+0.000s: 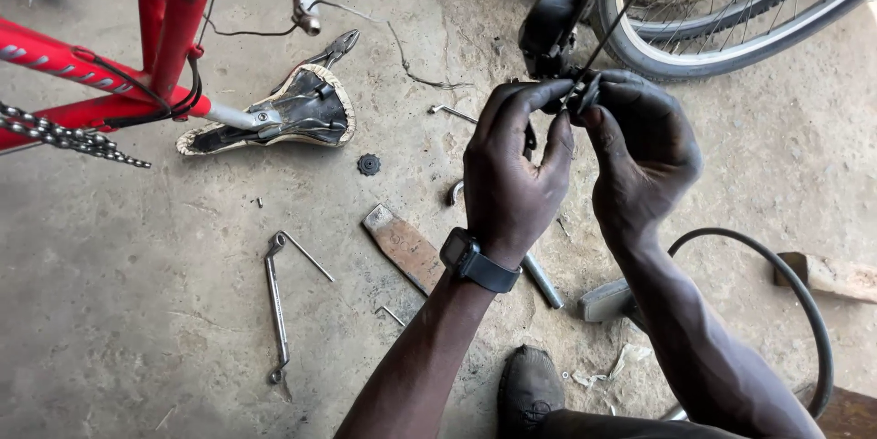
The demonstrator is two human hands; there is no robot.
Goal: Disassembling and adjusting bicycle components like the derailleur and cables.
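Head camera, single view: looks steeply down, close above both hands, onto concrete floor [137,311]; red frame [91,64] upper left, wheels [731,28] upper right.

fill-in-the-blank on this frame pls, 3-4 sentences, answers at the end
1. Both hands, the left hand and the right hand, pinch a small black part with a thin ____ running up from it.
2. The watch sits on the ____ wrist.
3. The upturned bicycle's frame is ____ in colour.
4. The saddle rests on the ____ floor.

Missing words: cable; left; red; concrete
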